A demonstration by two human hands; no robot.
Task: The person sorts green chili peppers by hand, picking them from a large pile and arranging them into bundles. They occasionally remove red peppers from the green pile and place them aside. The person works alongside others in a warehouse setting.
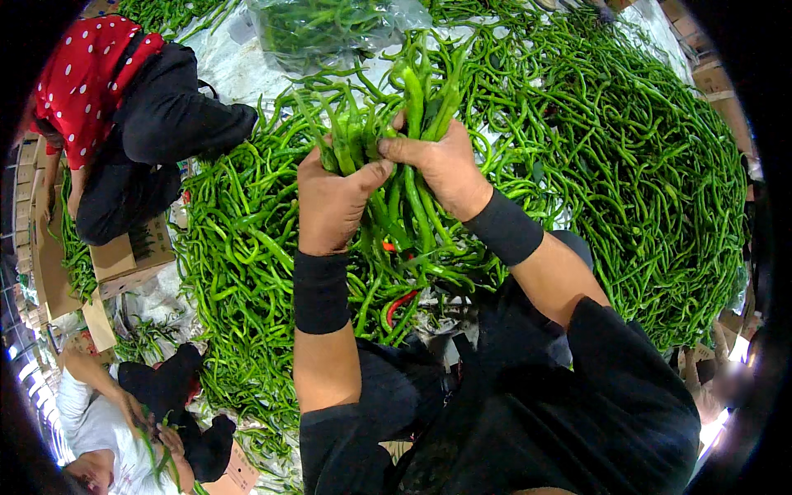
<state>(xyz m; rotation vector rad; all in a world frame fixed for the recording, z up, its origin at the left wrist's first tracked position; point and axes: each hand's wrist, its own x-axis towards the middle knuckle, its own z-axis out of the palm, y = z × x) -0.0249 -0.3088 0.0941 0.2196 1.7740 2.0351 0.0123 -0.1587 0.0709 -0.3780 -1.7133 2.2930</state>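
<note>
Both of my hands are raised over a wide heap of long green chili peppers (247,229). My left hand (337,198) is closed around a bunch of green peppers (352,133), stems upward. Close beside it, my right hand (439,167) grips another bunch of green peppers (413,93); the thumbs nearly meet. The lower ends of the held peppers hang below my hands, over the heap. A red pepper (402,303) lies nearer to me among the green ones. Black bands cover both wrists.
At the top, a clear plastic bag (334,31) holds green peppers on a white sheet (235,74). A person in a red dotted top (86,86) bends over a cardboard box (55,266) of peppers at the left. Another person in a white shirt (117,427) handles peppers lower left.
</note>
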